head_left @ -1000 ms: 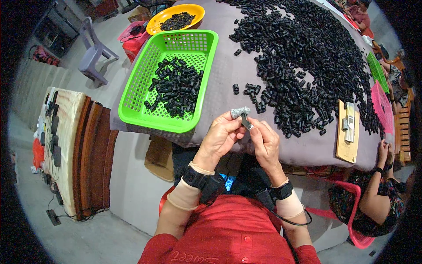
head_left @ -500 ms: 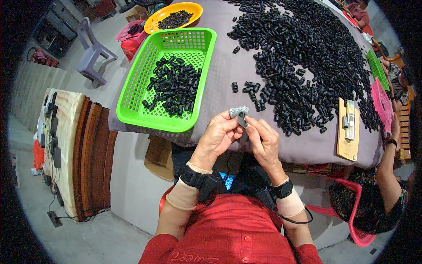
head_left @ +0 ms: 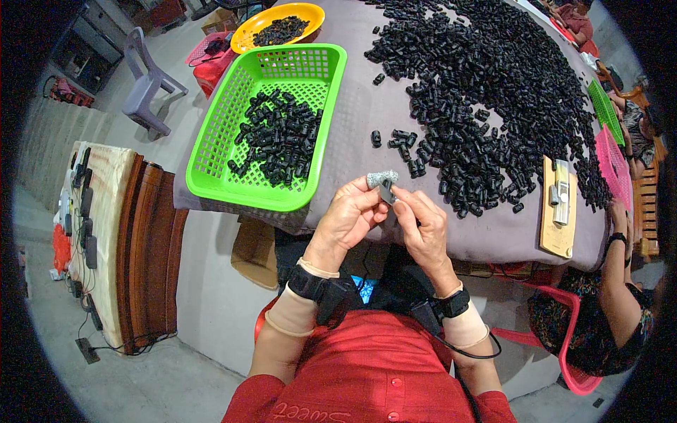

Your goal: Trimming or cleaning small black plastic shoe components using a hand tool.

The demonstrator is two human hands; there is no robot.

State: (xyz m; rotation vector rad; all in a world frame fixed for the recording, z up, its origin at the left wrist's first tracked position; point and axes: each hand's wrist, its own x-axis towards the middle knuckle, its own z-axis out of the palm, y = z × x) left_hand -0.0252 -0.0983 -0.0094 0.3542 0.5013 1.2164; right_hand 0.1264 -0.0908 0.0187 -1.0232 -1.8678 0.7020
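My left hand [head_left: 350, 215] and my right hand [head_left: 421, 220] meet at the near edge of the grey-covered table [head_left: 352, 106]. Together they pinch a small dark plastic part [head_left: 386, 192]; a grey fingertip cover [head_left: 381, 178] sits on a left finger above it. A big heap of small black plastic parts [head_left: 493, 92] spreads over the table ahead and to the right. A green mesh basket [head_left: 211, 176] to my left holds several of the same black parts.
An orange bowl [head_left: 310, 13] with black parts stands beyond the basket. A wooden board with a metal tool [head_left: 558, 204] lies at the right, with pink [head_left: 611, 166] and green [head_left: 604, 109] trays past it. Another person's arm [head_left: 617, 282] rests at the right. A grey plastic chair [head_left: 144, 88] and wooden panels [head_left: 141, 261] stand on my left.
My hands stay together at the table edge, working the small part; the person at the right has shifted their arm slightly.
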